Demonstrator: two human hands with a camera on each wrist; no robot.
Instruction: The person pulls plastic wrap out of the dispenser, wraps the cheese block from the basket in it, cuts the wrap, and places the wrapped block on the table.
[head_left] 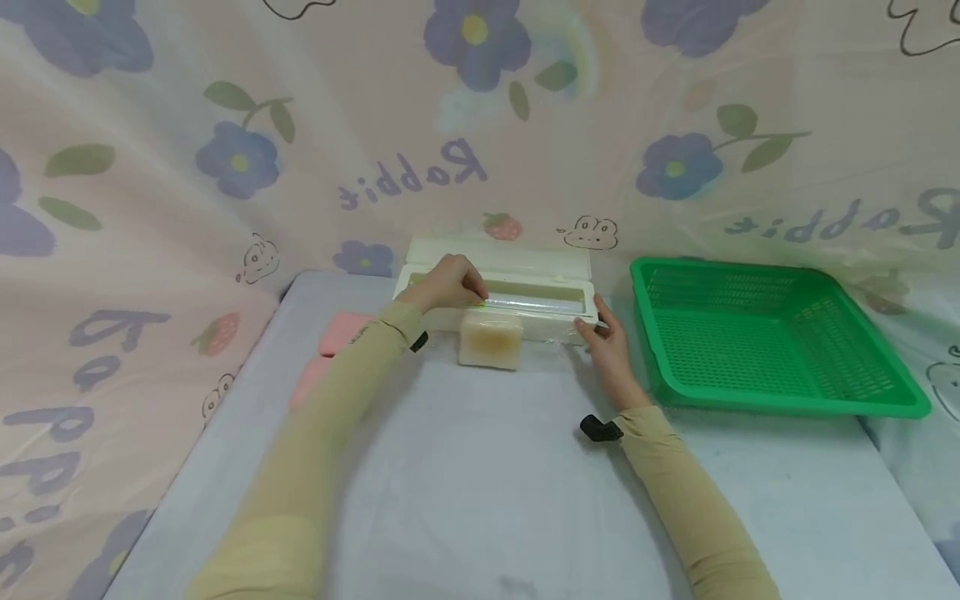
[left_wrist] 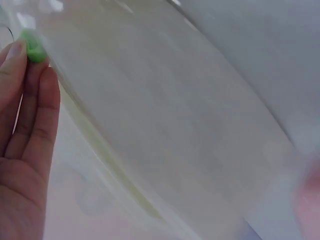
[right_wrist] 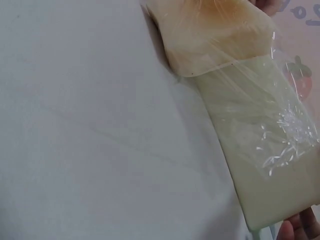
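A long white cling film dispenser box point(head_left: 555, 327) stands at the back of the table with its lid up and a film roll point(head_left: 536, 305) inside. At the box's front edge my left hand point(head_left: 447, 282) pinches a small green slide cutter point(left_wrist: 33, 47). My right hand point(head_left: 611, 358) grips the right end of the box, its fingertips point(right_wrist: 300, 230) at the corner in the right wrist view. Against the box's front leans a browned slice of bread point(head_left: 491, 343). Clear cling film point(right_wrist: 285, 135) drapes over the bread and the box's front wall.
To the right stands a green plastic basket point(head_left: 765, 400). Pink flat pieces point(head_left: 345, 329) lie at the left, partly hidden behind my left sleeve point(head_left: 322, 433). A patterned curtain point(head_left: 555, 158) hangs right behind the box and the white table point(head_left: 502, 483).
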